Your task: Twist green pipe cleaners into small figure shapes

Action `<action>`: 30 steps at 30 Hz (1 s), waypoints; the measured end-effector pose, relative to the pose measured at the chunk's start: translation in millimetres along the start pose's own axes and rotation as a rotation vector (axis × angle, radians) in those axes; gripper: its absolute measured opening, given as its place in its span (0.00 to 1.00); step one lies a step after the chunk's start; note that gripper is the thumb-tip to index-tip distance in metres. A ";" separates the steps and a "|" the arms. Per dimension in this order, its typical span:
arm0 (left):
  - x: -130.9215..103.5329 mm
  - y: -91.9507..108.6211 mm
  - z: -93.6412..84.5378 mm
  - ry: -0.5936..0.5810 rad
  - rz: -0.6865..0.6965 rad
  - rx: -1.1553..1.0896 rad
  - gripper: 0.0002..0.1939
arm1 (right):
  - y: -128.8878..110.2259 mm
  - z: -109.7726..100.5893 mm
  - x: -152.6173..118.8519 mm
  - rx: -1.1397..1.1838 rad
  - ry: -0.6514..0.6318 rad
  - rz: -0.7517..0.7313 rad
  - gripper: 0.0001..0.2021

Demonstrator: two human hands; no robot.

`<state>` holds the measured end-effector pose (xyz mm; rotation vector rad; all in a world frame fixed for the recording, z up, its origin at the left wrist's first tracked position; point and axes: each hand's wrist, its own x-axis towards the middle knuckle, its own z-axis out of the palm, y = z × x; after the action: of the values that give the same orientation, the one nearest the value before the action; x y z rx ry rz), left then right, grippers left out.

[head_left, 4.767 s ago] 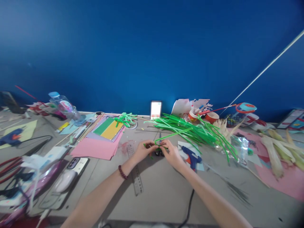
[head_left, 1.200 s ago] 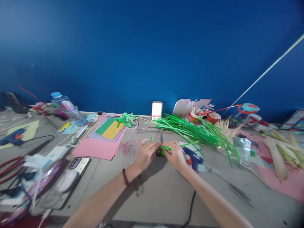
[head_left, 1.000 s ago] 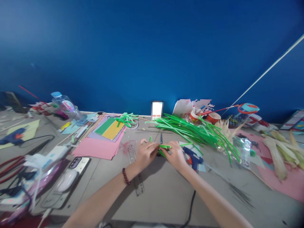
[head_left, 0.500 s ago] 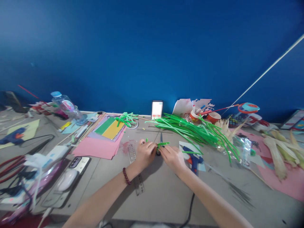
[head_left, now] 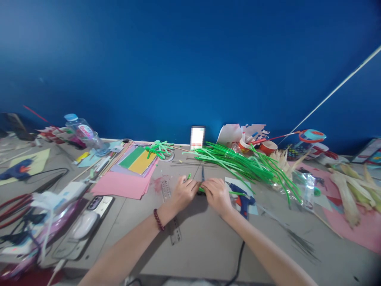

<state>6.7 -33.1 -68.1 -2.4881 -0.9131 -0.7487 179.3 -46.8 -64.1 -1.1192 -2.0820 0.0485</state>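
My left hand (head_left: 185, 194) is closed on a green pipe cleaner (head_left: 189, 176), whose short end sticks up above the fingers. Fingertips nearly meeting it, my right hand (head_left: 218, 195) pinches the same green piece, as far as I can tell; a green length (head_left: 237, 193) runs out to its right. Most of the work between the fingers is hidden. Beneath the hands lies a tool, probably scissors, with its dark pointed blade (head_left: 203, 173) showing beyond them. A clear ruler (head_left: 175, 232) passes under my left wrist.
Right of my hands lies a blue glue gun (head_left: 244, 201), its black cord (head_left: 239, 260) running toward me. Behind it spreads a heap of green pipe cleaners (head_left: 241, 161). Pink paper (head_left: 122, 186), a phone (head_left: 101, 206) and a bottle (head_left: 86, 133) are at left.
My right hand has turned and curled over the pipe cleaner, covering the part that showed between the hands. The short end by my left hand has shifted slightly right.
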 end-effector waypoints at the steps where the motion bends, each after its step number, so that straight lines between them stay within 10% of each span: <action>1: -0.2 -0.8 -0.8 -0.013 0.006 0.006 0.10 | 0.3 0.4 1.1 0.055 -0.011 0.060 0.11; 17: -1.1 -1.8 -6.2 0.153 -0.065 -0.153 0.12 | -5.3 -1.5 9.2 0.806 -0.050 0.677 0.15; 30: -2.7 11.4 0.2 0.252 -0.213 -0.308 0.10 | 8.4 -13.0 10.8 1.317 -0.386 0.914 0.16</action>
<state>12.8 -42.5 -71.8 -2.4923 -1.0442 -1.3297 189.8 -37.7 -51.5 -1.0371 -1.1026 1.8507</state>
